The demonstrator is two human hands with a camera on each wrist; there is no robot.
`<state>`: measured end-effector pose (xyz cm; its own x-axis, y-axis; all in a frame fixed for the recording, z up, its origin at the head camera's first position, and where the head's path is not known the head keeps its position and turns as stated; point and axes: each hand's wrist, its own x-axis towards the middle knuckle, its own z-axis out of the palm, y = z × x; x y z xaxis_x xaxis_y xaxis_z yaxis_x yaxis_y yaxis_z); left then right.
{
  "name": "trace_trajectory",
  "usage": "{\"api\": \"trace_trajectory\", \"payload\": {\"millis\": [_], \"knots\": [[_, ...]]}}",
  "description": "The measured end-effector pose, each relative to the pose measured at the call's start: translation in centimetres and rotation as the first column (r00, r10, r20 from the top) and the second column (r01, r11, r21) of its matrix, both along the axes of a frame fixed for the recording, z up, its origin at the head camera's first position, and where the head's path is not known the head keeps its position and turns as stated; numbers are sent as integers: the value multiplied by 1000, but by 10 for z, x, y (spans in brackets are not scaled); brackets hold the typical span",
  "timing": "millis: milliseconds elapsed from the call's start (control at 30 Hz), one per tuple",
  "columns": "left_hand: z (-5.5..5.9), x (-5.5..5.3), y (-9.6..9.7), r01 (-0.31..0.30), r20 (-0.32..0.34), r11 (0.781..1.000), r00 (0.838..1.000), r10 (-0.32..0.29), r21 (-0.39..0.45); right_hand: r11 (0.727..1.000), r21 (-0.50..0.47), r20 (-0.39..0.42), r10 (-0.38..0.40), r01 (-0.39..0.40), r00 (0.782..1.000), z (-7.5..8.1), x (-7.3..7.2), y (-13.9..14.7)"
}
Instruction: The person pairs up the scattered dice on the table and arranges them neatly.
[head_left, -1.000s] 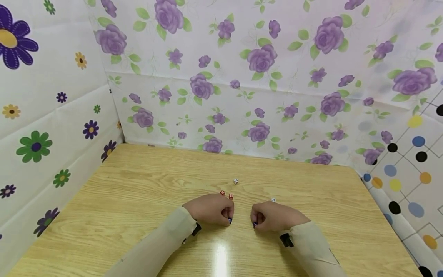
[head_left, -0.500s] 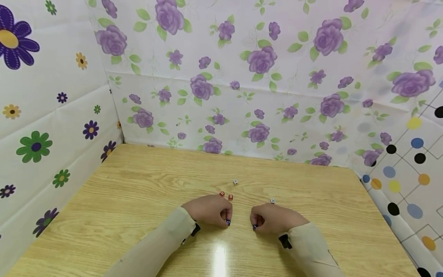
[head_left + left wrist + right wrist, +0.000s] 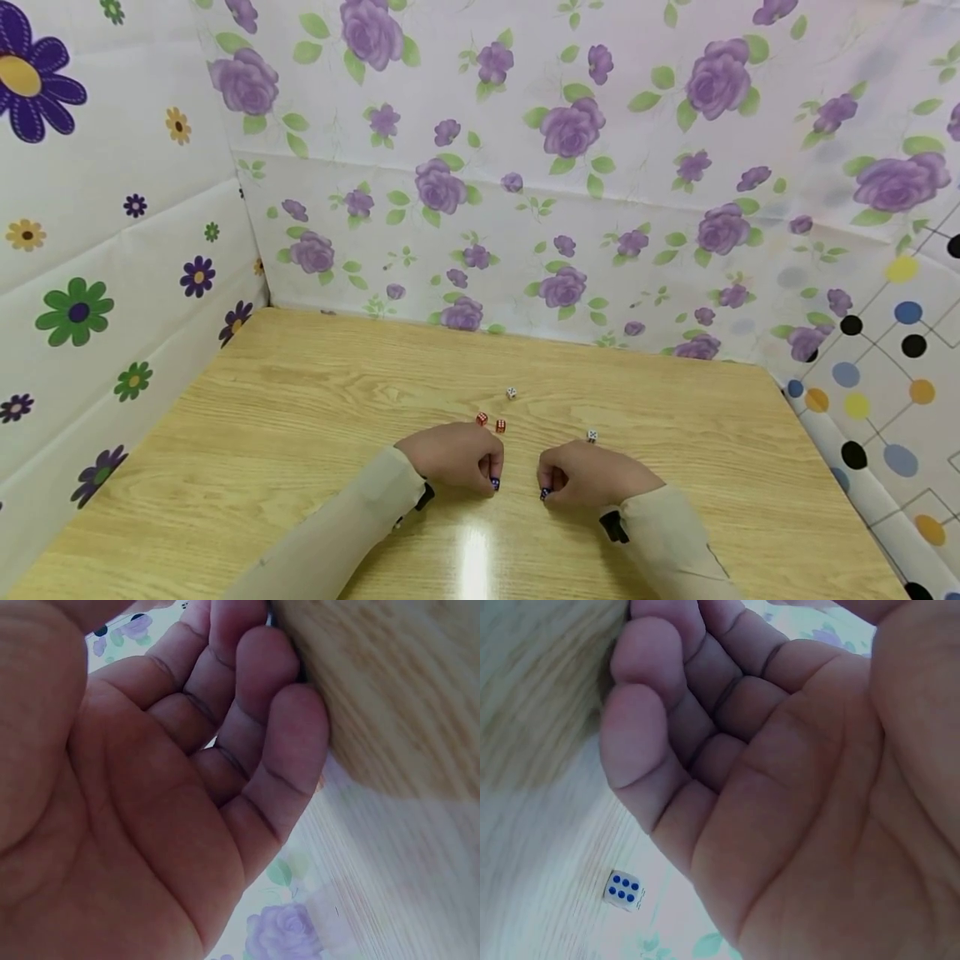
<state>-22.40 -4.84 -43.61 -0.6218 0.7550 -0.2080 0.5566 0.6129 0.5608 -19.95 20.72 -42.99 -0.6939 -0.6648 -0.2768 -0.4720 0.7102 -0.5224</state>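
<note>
Checking the head view, I find the left hand [image 3: 453,454] pinching a blue die [image 3: 495,483] at its four o'clock, thumb and finger closed to the width of the cube; the right hand [image 3: 600,473] pinches a second blue die [image 3: 545,494] at its eight o'clock, just as narrowly. That second cube lies at three o'clock from the first, a gap of table [image 3: 360,392] between them, and I cannot tell whether either touches the surface. I expect both to be very light, hard and stiff, not fragile, perhaps slippery on their smooth faces; I would take each by two opposite sides, pads flat, since squeezing an edge could flick it away. One red die [image 3: 482,418] sits at the left hand's one o'clock, another red die [image 3: 500,426] at its two, and a white die [image 3: 512,392] farther off at one o'clock from the pair; another white die [image 3: 592,436] is just beyond the right hand at twelve. In the left wrist view, the fingers bend inward, their tips close to the tabletop at one o'clock, but the pinch is hidden from me. In the right wrist view, fingers bend likewise toward eleven o'clock, the held cube hidden, while a white cube shows six blue pips between seven and eight.
</note>
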Motion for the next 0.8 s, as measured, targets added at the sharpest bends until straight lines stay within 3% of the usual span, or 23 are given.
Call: {"api": "trace_trajectory", "payload": {"millis": [333, 567, 800], "knots": [[1, 1, -3, -8, -5, 1000, 1000, 8, -12, 998, -51, 20, -47, 48, 999, 1, 1, 9], [0, 1, -2, 6, -25, 1000, 1000, -6, -13, 996, -87, -29, -31, 28, 999, -6, 2, 13], [2, 1, -3, 1, 0, 1000, 1000, -1, -1, 993, -111, -43, 25, -30, 999, -8, 2, 11]]}}
